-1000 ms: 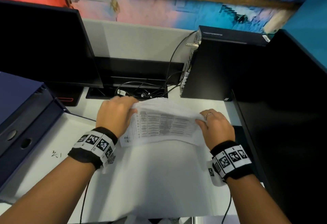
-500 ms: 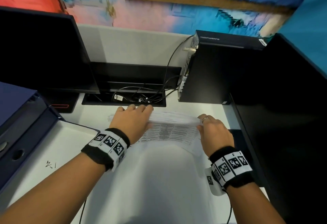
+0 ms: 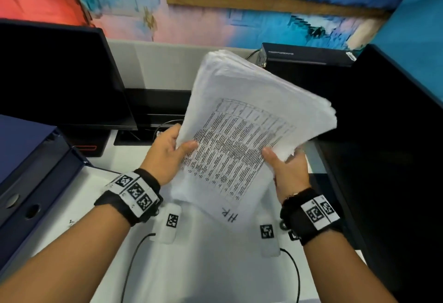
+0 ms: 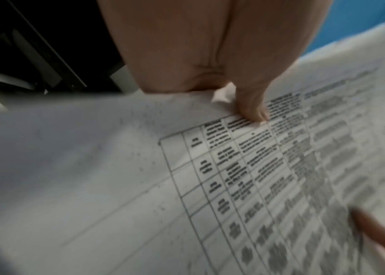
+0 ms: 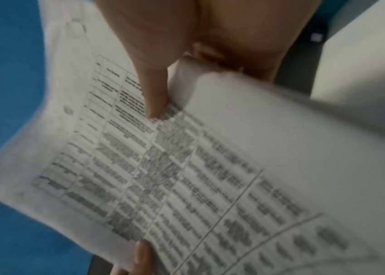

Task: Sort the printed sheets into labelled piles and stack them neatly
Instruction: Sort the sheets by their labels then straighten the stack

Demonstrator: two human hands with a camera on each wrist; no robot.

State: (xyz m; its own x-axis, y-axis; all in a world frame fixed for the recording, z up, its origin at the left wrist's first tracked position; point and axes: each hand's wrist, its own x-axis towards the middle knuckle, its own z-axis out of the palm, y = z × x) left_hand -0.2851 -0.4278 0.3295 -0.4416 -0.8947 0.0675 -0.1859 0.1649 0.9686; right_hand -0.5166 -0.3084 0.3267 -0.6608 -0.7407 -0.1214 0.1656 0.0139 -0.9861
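A thick stack of printed sheets [image 3: 249,120] with a text table on top is lifted off the desk and tilted up toward me. "HR" is handwritten near its lower corner. My left hand [image 3: 167,154] grips the stack's left edge, thumb on the top page. My right hand [image 3: 285,168] grips the right edge, thumb on top as well. The left wrist view shows the left hand [image 4: 252,111] pinching the stack [image 4: 139,186], thumb on the table. The right wrist view shows the right hand [image 5: 156,104] pinching the stack [image 5: 186,176] the same way.
A white desk [image 3: 203,266] lies below. Dark blue binders [image 3: 31,173] stand at the left. A black monitor [image 3: 55,80] is behind them, a black computer tower [image 3: 306,70] at the back right and a dark panel [image 3: 388,159] along the right. Cables trail from both wrists.
The stack lay flat on the desk under both hands before. Now both hands have lifted it and tilted it up toward me.
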